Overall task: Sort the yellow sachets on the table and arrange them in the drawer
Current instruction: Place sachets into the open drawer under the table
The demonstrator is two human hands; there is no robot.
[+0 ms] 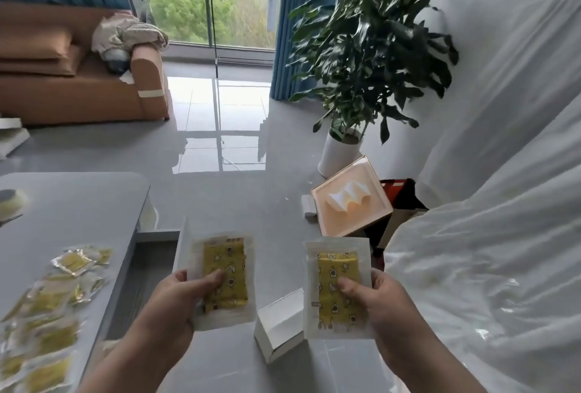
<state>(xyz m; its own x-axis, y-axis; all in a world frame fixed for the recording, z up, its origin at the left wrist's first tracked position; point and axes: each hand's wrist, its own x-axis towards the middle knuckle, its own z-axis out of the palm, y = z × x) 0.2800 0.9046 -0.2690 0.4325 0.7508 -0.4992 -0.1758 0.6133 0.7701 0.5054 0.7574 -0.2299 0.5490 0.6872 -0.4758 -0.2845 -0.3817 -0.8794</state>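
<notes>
Left hand (184, 296): I see it pinching a yellow sachet (224, 279) above the floor.
Right hand (379, 301): gripping a second sachet (338, 289).
Sachet pile (53, 307): on tabletop (72, 204), blurred, cut off left.
Drawer (147, 279): open, contents unclear to me.

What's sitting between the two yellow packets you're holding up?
In the head view, a small white open box shows between the left sachet and the right sachet, lower down than both.

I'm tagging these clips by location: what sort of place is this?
Most likely a home living room: a brown sofa by a glass door, a potted plant, and a low grey table holding yellow sachets.
</notes>
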